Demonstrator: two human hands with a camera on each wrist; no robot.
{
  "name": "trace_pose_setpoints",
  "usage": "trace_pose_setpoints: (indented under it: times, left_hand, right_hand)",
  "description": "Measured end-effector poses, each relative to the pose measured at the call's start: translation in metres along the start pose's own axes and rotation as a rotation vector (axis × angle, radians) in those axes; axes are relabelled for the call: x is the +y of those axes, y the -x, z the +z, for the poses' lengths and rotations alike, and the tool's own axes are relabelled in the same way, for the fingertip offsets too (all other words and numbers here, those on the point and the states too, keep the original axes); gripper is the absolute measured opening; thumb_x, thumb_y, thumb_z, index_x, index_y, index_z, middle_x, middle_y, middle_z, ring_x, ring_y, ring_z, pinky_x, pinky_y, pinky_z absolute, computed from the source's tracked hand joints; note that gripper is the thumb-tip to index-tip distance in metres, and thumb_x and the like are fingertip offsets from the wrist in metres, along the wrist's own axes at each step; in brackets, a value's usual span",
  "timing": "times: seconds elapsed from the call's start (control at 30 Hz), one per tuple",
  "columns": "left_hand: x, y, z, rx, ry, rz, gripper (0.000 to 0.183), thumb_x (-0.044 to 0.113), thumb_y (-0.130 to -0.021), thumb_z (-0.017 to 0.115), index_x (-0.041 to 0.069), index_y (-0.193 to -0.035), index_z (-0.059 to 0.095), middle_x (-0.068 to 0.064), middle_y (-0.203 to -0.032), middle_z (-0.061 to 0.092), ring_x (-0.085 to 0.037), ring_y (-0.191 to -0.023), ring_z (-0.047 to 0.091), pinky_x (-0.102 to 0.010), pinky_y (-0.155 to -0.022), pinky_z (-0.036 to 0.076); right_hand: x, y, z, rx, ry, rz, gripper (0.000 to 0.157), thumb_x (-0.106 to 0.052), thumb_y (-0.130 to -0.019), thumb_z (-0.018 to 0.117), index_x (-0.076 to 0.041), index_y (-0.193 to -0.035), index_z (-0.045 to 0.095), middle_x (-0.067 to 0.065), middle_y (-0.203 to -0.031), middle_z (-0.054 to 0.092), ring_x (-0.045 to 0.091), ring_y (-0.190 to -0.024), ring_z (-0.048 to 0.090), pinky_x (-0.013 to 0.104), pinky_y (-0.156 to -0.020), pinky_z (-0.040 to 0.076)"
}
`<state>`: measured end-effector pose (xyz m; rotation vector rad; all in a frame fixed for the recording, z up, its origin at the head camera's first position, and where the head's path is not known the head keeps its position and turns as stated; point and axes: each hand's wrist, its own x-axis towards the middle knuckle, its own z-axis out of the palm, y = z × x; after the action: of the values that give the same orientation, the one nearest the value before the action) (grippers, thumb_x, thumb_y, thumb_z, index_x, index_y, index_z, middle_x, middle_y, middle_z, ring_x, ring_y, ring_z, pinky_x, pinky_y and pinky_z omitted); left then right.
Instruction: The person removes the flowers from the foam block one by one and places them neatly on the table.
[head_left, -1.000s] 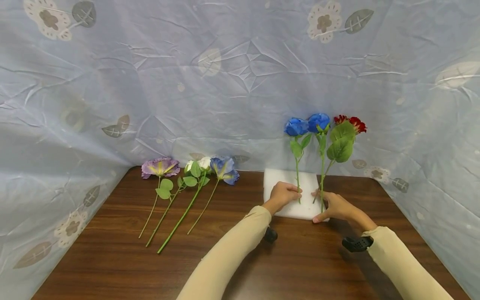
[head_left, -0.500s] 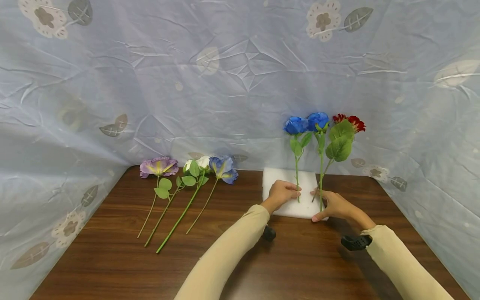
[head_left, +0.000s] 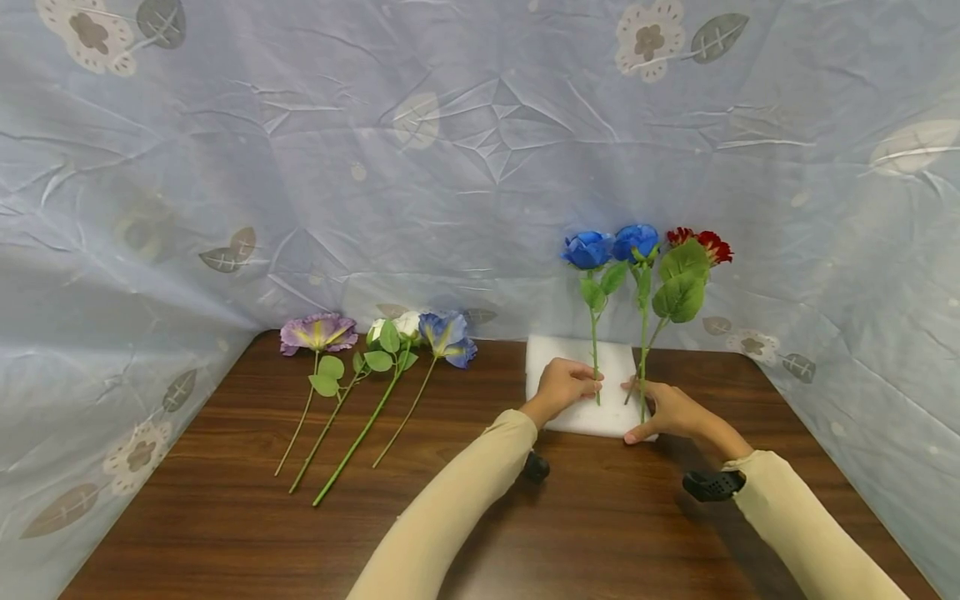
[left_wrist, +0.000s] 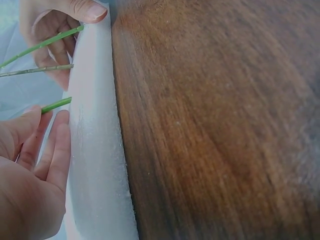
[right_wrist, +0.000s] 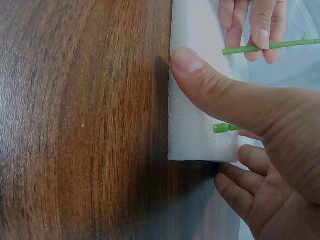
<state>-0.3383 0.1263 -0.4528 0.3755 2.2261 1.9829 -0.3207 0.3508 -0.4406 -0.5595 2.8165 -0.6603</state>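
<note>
Three flowers stand upright at the white foam block [head_left: 551, 350] on the right of the scene: a left blue flower [head_left: 587, 249], a right blue flower [head_left: 636, 242] and a red flower [head_left: 715, 247], partly covered by broad leaves [head_left: 679, 297]. The left grip [head_left: 561, 387] pinches the left blue flower's stem low down, thumb against fingers; the right grip [head_left: 675, 410] is spread, its thumb on the block's near edge. Only the head view shows the blooms; the left wrist view brings up close the stem ends [left_wrist: 57, 105] meeting the foam, and the right wrist view shows the foam's right corner beside loosely bent fingers [right_wrist: 237, 195]. Whether the pinched stem enters the foam or merely touches it, I cannot tell. Well to the left, four stems lie side by side, heads at the far end: a purple flower [head_left: 318, 333], white flowers [head_left: 407, 323] and a blue-violet flower [head_left: 448, 340]. The counter [head_left: 585, 525] is dark brown with wood grain. Beyond its far, left and right sides hangs a creased, pale blue-grey curtain [head_left: 450, 192] printed with blossoms and leaves.
</note>
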Motion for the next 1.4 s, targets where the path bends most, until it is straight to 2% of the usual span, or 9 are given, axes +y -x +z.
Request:
trace_pose_setpoints:
  times: [0.3, 0.47, 0.6, 0.63, 0.83, 1.17, 1.4]
  left_hand:
    - [-0.005, 0.000, 0.002, 0.042, 0.000, 0.026, 0.015, -0.002, -0.090, 0.074, -0.008, -0.104, 0.077, -0.018, -0.103, 0.078, -0.034, -0.088, 0.077, -0.034, -0.077, 0.065]
    - [-0.004, -0.001, 0.002, 0.066, 0.021, 0.050, 0.014, -0.001, -0.090, 0.074, -0.007, -0.102, 0.078, -0.020, -0.099, 0.078, -0.035, -0.084, 0.077, -0.031, -0.072, 0.065]
    - [0.002, 0.000, -0.001, 0.082, 0.016, 0.074, 0.014, 0.000, -0.091, 0.074, -0.005, -0.102, 0.078, -0.020, -0.097, 0.077, -0.035, -0.081, 0.077, -0.027, -0.066, 0.064]
    - [0.003, 0.000, -0.003, 0.083, 0.014, 0.078, 0.014, 0.000, -0.091, 0.074, -0.005, -0.103, 0.078, -0.020, -0.097, 0.077, -0.036, -0.082, 0.077, -0.029, -0.067, 0.065]
    - [0.007, 0.002, -0.012, 0.063, -0.024, 0.089, 0.015, 0.001, -0.092, 0.073, -0.005, -0.105, 0.078, -0.020, -0.100, 0.077, -0.032, -0.085, 0.078, -0.038, -0.075, 0.065]
    - [0.008, 0.006, -0.028, -0.017, -0.129, 0.108, 0.017, 0.005, -0.093, 0.073, -0.001, -0.108, 0.078, -0.017, -0.105, 0.078, -0.025, -0.088, 0.078, -0.027, -0.070, 0.064]
    - [0.015, 0.011, -0.043, -0.054, -0.161, 0.118, 0.015, 0.003, -0.092, 0.075, -0.002, -0.105, 0.079, -0.019, -0.102, 0.078, -0.032, -0.088, 0.077, -0.035, -0.072, 0.066]
  right_hand:
    - [-0.001, 0.000, 0.000, -0.004, -0.018, -0.005, 0.101, -0.042, -0.068, 0.095, 0.005, -0.146, 0.049, 0.037, -0.149, 0.044, 0.055, -0.134, 0.047, 0.063, -0.103, 0.048]
    - [-0.001, -0.001, 0.000, 0.006, -0.011, -0.017, 0.101, -0.041, -0.068, 0.095, 0.005, -0.145, 0.050, 0.037, -0.149, 0.045, 0.055, -0.135, 0.047, 0.063, -0.103, 0.048]
    - [-0.001, -0.002, 0.000, 0.010, -0.010, -0.019, 0.102, -0.041, -0.067, 0.095, 0.006, -0.145, 0.050, 0.037, -0.148, 0.046, 0.053, -0.134, 0.048, 0.061, -0.102, 0.049]
    - [-0.002, -0.003, 0.000, 0.010, -0.012, -0.018, 0.102, -0.041, -0.067, 0.095, 0.006, -0.145, 0.050, 0.037, -0.148, 0.046, 0.053, -0.134, 0.048, 0.061, -0.102, 0.049]
    - [-0.002, -0.003, 0.001, 0.003, -0.016, -0.007, 0.102, -0.041, -0.067, 0.095, 0.005, -0.145, 0.050, 0.037, -0.150, 0.043, 0.055, -0.135, 0.046, 0.063, -0.104, 0.048]
    - [-0.003, 0.000, 0.001, -0.002, -0.013, -0.009, 0.101, -0.041, -0.068, 0.095, 0.006, -0.145, 0.050, 0.038, -0.149, 0.044, 0.055, -0.133, 0.047, 0.062, -0.102, 0.049]
    - [-0.002, 0.002, -0.001, 0.002, -0.018, -0.019, 0.099, -0.040, -0.068, 0.095, 0.005, -0.145, 0.050, 0.038, -0.149, 0.044, 0.057, -0.133, 0.047, 0.064, -0.102, 0.049]
